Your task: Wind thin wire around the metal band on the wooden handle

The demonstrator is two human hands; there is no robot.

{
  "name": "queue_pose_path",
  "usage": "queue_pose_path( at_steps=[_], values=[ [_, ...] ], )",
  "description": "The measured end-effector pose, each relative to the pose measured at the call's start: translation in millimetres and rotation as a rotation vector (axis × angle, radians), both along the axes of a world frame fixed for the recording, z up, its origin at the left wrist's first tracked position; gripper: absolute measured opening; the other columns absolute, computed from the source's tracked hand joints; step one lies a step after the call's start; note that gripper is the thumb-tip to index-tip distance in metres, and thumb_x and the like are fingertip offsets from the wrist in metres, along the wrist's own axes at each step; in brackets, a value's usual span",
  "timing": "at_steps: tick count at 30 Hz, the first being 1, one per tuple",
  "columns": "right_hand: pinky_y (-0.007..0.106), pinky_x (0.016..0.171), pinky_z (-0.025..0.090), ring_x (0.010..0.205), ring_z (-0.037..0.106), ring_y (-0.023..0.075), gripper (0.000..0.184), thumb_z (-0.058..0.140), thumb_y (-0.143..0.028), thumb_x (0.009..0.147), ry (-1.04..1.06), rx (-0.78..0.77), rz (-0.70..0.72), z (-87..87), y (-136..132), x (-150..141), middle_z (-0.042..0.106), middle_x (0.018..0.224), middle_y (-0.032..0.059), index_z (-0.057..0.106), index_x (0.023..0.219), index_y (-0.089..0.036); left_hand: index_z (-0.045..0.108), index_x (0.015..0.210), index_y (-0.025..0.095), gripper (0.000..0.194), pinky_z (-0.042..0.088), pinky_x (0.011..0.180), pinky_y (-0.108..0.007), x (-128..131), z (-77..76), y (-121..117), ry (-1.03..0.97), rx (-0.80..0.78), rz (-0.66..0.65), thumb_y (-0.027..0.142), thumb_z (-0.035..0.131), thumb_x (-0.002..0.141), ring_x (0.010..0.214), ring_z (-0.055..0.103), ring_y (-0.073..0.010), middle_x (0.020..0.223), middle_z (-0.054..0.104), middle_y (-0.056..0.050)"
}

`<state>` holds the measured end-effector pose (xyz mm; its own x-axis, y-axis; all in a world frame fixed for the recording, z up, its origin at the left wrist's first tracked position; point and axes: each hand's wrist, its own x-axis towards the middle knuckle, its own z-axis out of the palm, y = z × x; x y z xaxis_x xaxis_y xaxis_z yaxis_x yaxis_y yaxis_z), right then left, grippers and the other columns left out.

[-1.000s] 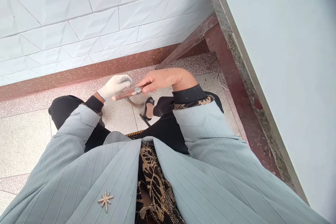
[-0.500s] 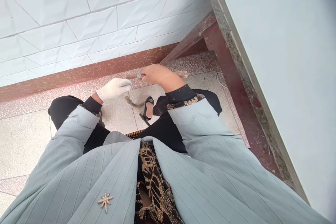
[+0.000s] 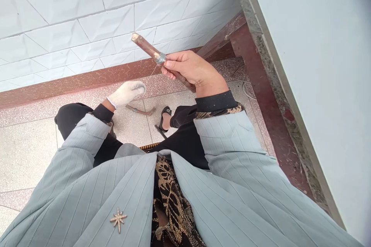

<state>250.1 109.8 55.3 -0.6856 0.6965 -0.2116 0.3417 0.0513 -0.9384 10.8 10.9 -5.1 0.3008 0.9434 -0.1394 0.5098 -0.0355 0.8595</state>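
My bare right hand (image 3: 193, 67) grips a brown wooden stick (image 3: 145, 47), tilted with its pale cut end up to the left in front of the wall. Grey-blue thread is wound in a band (image 3: 160, 58) round the stick, just beyond my right fingertips. From the band a fine thread (image 3: 153, 70) slants down towards my left hand (image 3: 126, 93). That hand wears a white glove, its fingers closed in a pinch on the thread; the thread's end inside them is hidden. Below, on the floor, lies a curved stick (image 3: 142, 112) with a band near its left end.
A white tiled wall (image 3: 107, 23) with a red-brown skirting (image 3: 95, 76) stands ahead. On the right are a white tabletop (image 3: 319, 65) and its dark red frame (image 3: 261, 81). A thin cable (image 3: 246, 90) lies on the floor by it. My black shoe (image 3: 165, 117) rests below.
My right hand has turned the stick over and round, then raised it up and away from the gloved hand. The left hand stays nearly in place.
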Motion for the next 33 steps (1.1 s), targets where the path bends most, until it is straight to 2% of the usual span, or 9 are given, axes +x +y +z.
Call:
queue_pose_path(
  at_steps=[4, 7, 10, 14, 18, 22, 27, 30, 33],
  values=[
    [0.033, 0.07, 0.043, 0.074, 0.056, 0.0195, 0.028, 0.065, -0.035, 0.106, -0.346, 0.204, -0.129, -12.5, 5.1, -6.7, 0.062, 0.077, 0.008, 0.064, 0.084, -0.018, 0.071, 0.088, 0.017, 0.019, 0.048, 0.079, -0.029, 5.3, 7.3, -5.1, -0.036, -0.034, -0.17, 0.029, 0.056, 0.092, 0.076, 0.058, -0.0134, 0.081, 0.066, -0.001],
    [0.035, 0.073, 0.042, 0.085, 0.061, 0.0254, 0.019, 0.068, -0.031, 0.102, -0.646, 0.412, -0.007, -20.6, 8.2, -10.8, 0.065, 0.08, 0.0107, 0.073, 0.09, -0.017, 0.071, 0.087, 0.016, 0.017, 0.043, 0.067, -0.026, 4.3, 9.6, -6.8, -0.114, -0.078, -0.147, 0.027, 0.058, 0.094, 0.066, 0.052, -0.0113, 0.073, 0.061, 0.001],
    [0.032, 0.069, 0.036, 0.076, 0.056, 0.0187, 0.014, 0.068, -0.019, 0.099, -0.753, 0.462, 0.195, -22.0, 6.2, -13.2, 0.066, 0.078, 0.0081, 0.076, 0.087, -0.015, 0.07, 0.086, 0.016, 0.017, 0.037, 0.058, -0.024, 0.3, 8.6, -7.6, -0.226, -0.133, -0.063, 0.023, 0.057, 0.096, 0.059, 0.045, -0.0098, 0.067, 0.054, 0.001],
    [0.027, 0.065, 0.029, 0.062, 0.046, 0.0077, 0.017, 0.074, -0.001, 0.09, -0.652, 0.1, 0.552, -14.6, -1.1, -11.6, 0.058, 0.06, -0.0009, 0.074, 0.075, -0.009, 0.071, 0.087, 0.015, 0.013, 0.036, 0.056, -0.023, -6.4, 5.5, -5.3, -0.29, -0.165, -0.025, 0.019, 0.06, 0.094, 0.059, 0.045, -0.0094, 0.067, 0.055, 0.001],
    [0.022, 0.065, 0.034, 0.062, 0.048, 0.0063, 0.007, 0.074, -0.006, 0.093, -0.308, -0.206, 0.733, -0.7, -4.1, -2.4, 0.063, 0.066, -0.0039, 0.08, 0.093, -0.009, 0.068, 0.085, 0.015, 0.012, 0.038, 0.058, -0.023, -6.8, 1.3, -0.4, -0.255, -0.148, 0.023, 0.017, 0.059, 0.093, 0.06, 0.047, -0.0091, 0.071, 0.059, 0.001],
    [0.024, 0.068, 0.042, 0.067, 0.052, 0.0108, 0.012, 0.071, -0.022, 0.1, 0.025, -0.038, 0.286, 7.4, -1.1, 5.8, 0.067, 0.077, 0.0012, 0.073, 0.091, -0.014, 0.067, 0.085, 0.017, 0.014, 0.041, 0.061, -0.025, 0.9, -1.5, 0.0, -0.137, -0.154, 0.034, 0.017, 0.057, 0.094, 0.06, 0.048, -0.0103, 0.068, 0.056, 0.002],
    [0.031, 0.073, 0.044, 0.075, 0.058, 0.0182, 0.023, 0.066, -0.02, 0.103, -0.386, 0.294, -0.047, -4.5, 4.8, -4.5, 0.065, 0.077, 0.007, 0.067, 0.08, -0.016, 0.07, 0.085, 0.016, 0.017, 0.046, 0.076, -0.029, 3.0, 2.0, -4.0, -0.036, -0.062, -0.132, 0.026, 0.058, 0.094, 0.074, 0.057, -0.0133, 0.078, 0.065, -0.001],
    [0.029, 0.073, 0.041, 0.074, 0.058, 0.0165, 0.023, 0.073, -0.01, 0.094, -0.653, 0.353, 0.149, -16.1, 2.0, -16.7, 0.061, 0.069, 0.0037, 0.067, 0.071, -0.014, 0.073, 0.089, 0.016, 0.021, 0.048, 0.078, -0.03, -3.7, 3.2, -3.7, 0.003, -0.022, -0.115, 0.03, 0.057, 0.094, 0.077, 0.059, -0.0144, 0.081, 0.067, -0.001],
    [0.024, 0.067, 0.037, 0.061, 0.05, 0.0081, 0.017, 0.073, -0.002, 0.09, -0.672, 0.007, 0.602, -16.9, -5.5, -21.8, 0.057, 0.06, -0.0032, 0.074, 0.075, -0.011, 0.073, 0.09, 0.016, 0.019, 0.05, 0.083, -0.031, -9.9, 1.1, -0.7, 0.037, -0.015, -0.067, 0.029, 0.06, 0.091, 0.082, 0.062, -0.0156, 0.087, 0.071, -0.002]
  ],
)
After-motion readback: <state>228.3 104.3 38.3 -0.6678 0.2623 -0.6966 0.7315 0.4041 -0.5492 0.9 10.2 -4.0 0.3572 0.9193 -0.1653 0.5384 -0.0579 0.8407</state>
